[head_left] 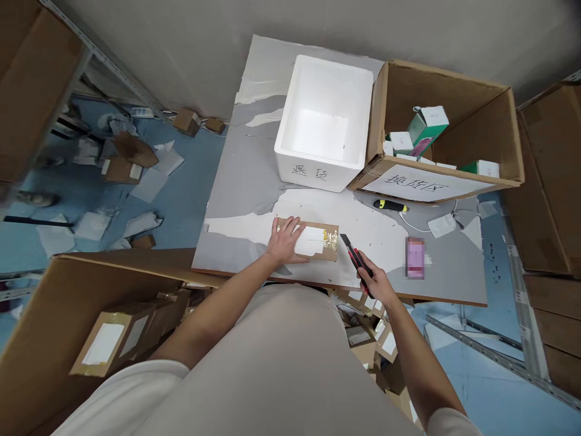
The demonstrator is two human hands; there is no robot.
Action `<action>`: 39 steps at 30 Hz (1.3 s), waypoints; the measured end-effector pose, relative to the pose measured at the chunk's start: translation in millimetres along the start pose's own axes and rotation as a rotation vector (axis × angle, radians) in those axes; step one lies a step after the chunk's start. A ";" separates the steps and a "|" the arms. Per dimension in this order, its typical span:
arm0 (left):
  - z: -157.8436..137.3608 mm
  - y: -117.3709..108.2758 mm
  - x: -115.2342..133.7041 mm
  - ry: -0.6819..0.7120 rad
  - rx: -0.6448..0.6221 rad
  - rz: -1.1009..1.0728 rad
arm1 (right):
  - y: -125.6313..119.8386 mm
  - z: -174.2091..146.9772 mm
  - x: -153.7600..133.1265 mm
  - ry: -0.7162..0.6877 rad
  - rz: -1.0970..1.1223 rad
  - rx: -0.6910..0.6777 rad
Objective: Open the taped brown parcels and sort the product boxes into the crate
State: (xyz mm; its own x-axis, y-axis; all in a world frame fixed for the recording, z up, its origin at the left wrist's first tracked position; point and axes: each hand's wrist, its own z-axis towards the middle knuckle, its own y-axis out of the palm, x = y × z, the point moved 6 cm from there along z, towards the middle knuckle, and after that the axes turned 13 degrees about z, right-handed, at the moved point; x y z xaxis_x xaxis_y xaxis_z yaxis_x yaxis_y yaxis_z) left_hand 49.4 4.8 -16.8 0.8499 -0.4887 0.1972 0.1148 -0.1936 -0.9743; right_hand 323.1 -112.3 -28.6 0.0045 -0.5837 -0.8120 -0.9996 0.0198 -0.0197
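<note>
A small taped cardboard box with a white label lies near the table's front edge. My left hand grips its left end, with fingers over the far edge and thumb along the near side. In my right hand is a black and red utility knife. The knife's dark blade points up and left, just off the box's right end. Shiny tape covers that end of the box.
Behind stand a white foam box and a large carton holding green-white boxes. A yellow-black tool, a white cable and a pinkish blurred item lie on the right. An open carton of parcels sits lower left.
</note>
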 end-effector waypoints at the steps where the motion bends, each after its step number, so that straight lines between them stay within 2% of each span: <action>1: -0.3 0.1 0.1 0.002 0.008 -0.006 | 2.7 3.5 -0.1 0.003 -0.001 -0.011; 9: -1.1 2.2 -0.4 0.009 0.046 -0.036 | 6.4 2.9 6.1 -0.001 0.029 0.032; 15: -1.0 1.5 -0.3 0.009 0.037 -0.028 | 14.2 0.7 9.1 0.011 0.085 -0.008; 19: -1.4 0.7 0.3 0.015 0.045 -0.018 | 12.9 1.4 7.8 -0.004 0.026 -0.030; 23: -2.0 -0.9 1.4 0.017 0.042 0.026 | 9.9 1.2 4.7 0.003 -0.026 -0.107; 30: -2.0 -3.4 2.1 0.021 0.066 0.060 | 4.8 -13.1 -6.9 0.005 -0.233 -0.176; 36: -2.2 -1.5 0.6 0.028 0.088 0.035 | 7.8 -34.6 11.3 0.051 -0.282 -0.208; 39: -0.5 0.2 1.0 0.031 0.096 0.018 | 0.1 -42.4 17.3 0.026 -0.317 -0.174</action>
State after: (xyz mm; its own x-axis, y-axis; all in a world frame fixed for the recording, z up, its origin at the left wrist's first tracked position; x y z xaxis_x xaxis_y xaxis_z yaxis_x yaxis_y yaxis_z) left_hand 50.0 3.8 -16.8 0.8359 -0.5180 0.1812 0.1495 -0.1028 -0.9834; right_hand 322.0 -156.9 -17.9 0.3166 -0.5593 -0.7661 -0.9384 -0.3024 -0.1671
